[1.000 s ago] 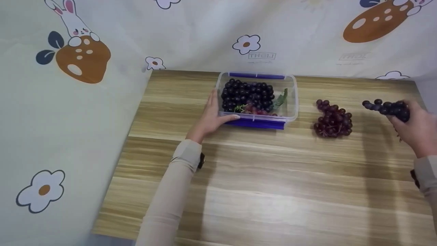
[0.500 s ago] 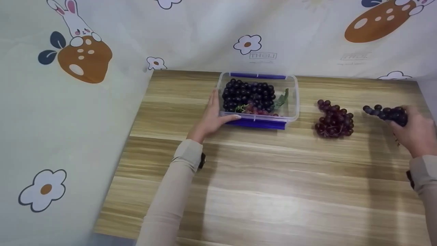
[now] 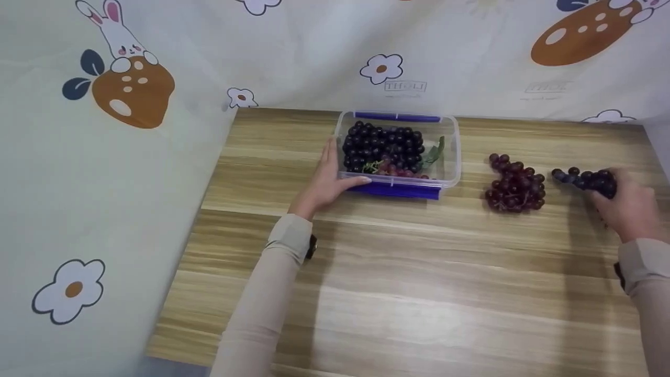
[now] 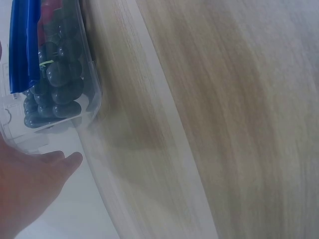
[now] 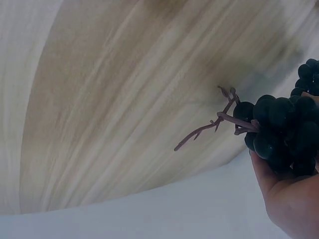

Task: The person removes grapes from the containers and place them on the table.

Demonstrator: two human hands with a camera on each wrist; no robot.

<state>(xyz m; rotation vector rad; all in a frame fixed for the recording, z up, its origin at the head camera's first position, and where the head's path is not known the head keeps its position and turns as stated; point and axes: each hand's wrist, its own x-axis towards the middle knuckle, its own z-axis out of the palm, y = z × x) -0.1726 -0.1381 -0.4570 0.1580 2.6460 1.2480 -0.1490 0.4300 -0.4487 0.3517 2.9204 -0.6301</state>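
Looking at a smooth worktop (image 3: 419,293) in streaky pale-and-dark wood grain, with a light backdrop cloth (image 3: 303,52) behind, printed with flowers (image 3: 73,289). In the right hand (image 3: 633,207), a bunch of dark grapes (image 3: 596,180): glossy, round, pretty much black, clamped at one end between fingers and thumb, with a thin, bare brownish-purple stem (image 5: 237,121) showing in the right wrist view. Near that, to the left, a lumpy bunch of reddish grapes (image 3: 518,186) on the worktop, deep wine-coloured. Now the container (image 3: 457,152): clear plastic, rectangular, rounded corners, blue flaps (image 3: 398,191) front and back. Inside, a big heap of black grapes (image 3: 379,146) toward the left, some pinkish-red grapes (image 3: 398,171) at the front, and a green leaf (image 3: 433,154) on the right. Left hand (image 3: 324,183) pressed against the container's left wall, fingers straight, thumb along the front rim. Hands well apart.
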